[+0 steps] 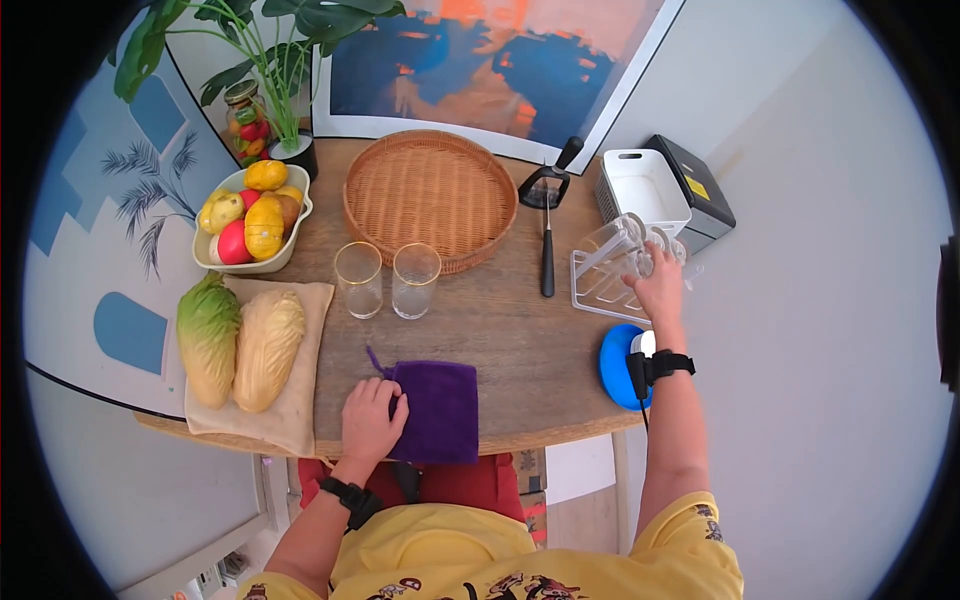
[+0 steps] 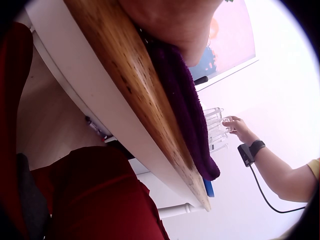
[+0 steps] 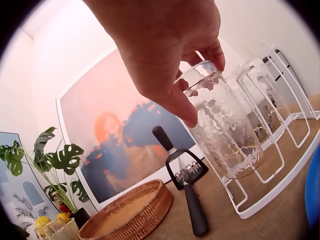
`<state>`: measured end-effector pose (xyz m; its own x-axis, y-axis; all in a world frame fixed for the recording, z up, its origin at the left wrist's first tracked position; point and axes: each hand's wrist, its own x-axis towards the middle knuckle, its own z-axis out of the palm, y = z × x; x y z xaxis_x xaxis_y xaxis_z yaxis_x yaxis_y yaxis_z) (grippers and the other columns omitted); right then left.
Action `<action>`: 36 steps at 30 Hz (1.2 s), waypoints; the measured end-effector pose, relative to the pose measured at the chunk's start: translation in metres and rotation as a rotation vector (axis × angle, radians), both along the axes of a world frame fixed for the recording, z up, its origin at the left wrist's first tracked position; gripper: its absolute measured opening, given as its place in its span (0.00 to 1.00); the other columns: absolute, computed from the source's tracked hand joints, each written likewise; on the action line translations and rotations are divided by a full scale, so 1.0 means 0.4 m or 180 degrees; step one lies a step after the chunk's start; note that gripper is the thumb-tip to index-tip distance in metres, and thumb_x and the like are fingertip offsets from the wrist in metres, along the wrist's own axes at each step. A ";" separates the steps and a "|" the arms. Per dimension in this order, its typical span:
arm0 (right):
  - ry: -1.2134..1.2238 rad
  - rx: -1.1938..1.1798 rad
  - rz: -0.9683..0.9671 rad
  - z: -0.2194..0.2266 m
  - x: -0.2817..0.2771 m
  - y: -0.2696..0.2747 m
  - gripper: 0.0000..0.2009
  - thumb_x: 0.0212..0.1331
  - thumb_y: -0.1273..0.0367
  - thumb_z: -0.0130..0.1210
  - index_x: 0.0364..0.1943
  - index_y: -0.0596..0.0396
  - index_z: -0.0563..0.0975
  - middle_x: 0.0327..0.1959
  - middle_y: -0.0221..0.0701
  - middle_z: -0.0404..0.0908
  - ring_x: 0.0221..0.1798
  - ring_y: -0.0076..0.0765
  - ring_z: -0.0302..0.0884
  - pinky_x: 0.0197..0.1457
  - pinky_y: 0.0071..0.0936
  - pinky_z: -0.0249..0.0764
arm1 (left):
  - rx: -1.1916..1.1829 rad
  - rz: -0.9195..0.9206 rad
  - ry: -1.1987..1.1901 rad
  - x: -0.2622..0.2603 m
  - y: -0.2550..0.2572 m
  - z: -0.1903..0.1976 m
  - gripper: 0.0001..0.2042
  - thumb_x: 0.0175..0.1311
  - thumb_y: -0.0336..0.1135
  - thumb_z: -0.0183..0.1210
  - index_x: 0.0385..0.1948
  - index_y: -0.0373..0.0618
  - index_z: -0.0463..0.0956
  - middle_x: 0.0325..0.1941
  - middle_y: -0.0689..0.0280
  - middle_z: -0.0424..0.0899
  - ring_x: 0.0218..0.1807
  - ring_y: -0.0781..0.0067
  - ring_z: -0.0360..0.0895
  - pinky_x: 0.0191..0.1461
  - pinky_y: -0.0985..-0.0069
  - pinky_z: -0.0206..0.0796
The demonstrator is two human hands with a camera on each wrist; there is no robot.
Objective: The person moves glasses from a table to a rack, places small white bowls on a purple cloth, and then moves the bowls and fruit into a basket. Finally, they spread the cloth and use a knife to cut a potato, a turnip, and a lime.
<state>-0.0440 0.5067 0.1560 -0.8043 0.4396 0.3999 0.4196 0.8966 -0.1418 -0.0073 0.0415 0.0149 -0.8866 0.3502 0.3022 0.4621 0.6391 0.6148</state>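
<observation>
My right hand (image 1: 658, 288) is at the white wire glass rack (image 1: 612, 300) on the table's right side. In the right wrist view its thumb and fingers grip the base end of an upside-down textured drinking glass (image 3: 225, 125), whose rim points down over the rack's wires. More clear glasses (image 3: 262, 90) stand in the rack behind it. My left hand (image 1: 372, 420) rests at the left edge of a purple drawstring pouch (image 1: 436, 410), which lies flat over the table's front edge. Two gold-rimmed glasses (image 1: 414, 285) stand upright beyond the pouch.
A round wicker tray (image 1: 430, 200) lies at the back, with a black-handled knife (image 1: 547, 262) right of it. The white basket (image 1: 645, 190) sits behind the rack; a blue plate (image 1: 620, 365) is in front. Cabbages (image 1: 268, 350) and a fruit bowl (image 1: 205, 250) occupy the left.
</observation>
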 end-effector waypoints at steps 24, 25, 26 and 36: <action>0.0233 -0.1334 0.1988 -0.205 -0.071 -0.552 0.37 0.55 0.69 0.70 0.69 0.58 0.65 0.65 0.47 0.73 0.71 0.54 0.67 0.73 0.44 0.65 | 0.0043 -0.0020 -0.0051 -0.006 -0.007 -0.003 0.06 0.61 0.35 0.62 0.34 0.46 0.76 0.34 0.63 0.76 0.41 0.57 0.76 0.46 0.61 0.69; 0.0230 -0.1346 0.2008 -0.229 -0.085 -0.582 0.37 0.55 0.69 0.70 0.69 0.58 0.65 0.65 0.47 0.73 0.71 0.54 0.67 0.73 0.44 0.65 | 0.0011 -0.0030 -0.0057 -0.005 -0.007 -0.004 0.06 0.62 0.35 0.61 0.34 0.47 0.75 0.34 0.64 0.76 0.41 0.58 0.76 0.47 0.62 0.70; 0.0179 -0.1709 0.2033 -0.265 -0.104 -0.602 0.39 0.54 0.68 0.71 0.70 0.57 0.64 0.65 0.47 0.73 0.71 0.54 0.67 0.73 0.44 0.65 | 0.0004 -0.0008 -0.0059 -0.004 -0.008 -0.005 0.06 0.62 0.35 0.61 0.34 0.47 0.75 0.34 0.64 0.76 0.41 0.58 0.76 0.47 0.62 0.70; -0.0589 -0.3342 0.1947 -0.326 -0.194 -0.641 0.40 0.51 0.67 0.75 0.67 0.60 0.65 0.64 0.40 0.75 0.68 0.39 0.70 0.71 0.36 0.65 | 0.0038 -0.0028 -0.0011 -0.007 -0.006 -0.006 0.06 0.62 0.36 0.61 0.34 0.47 0.75 0.34 0.63 0.76 0.41 0.58 0.76 0.46 0.61 0.70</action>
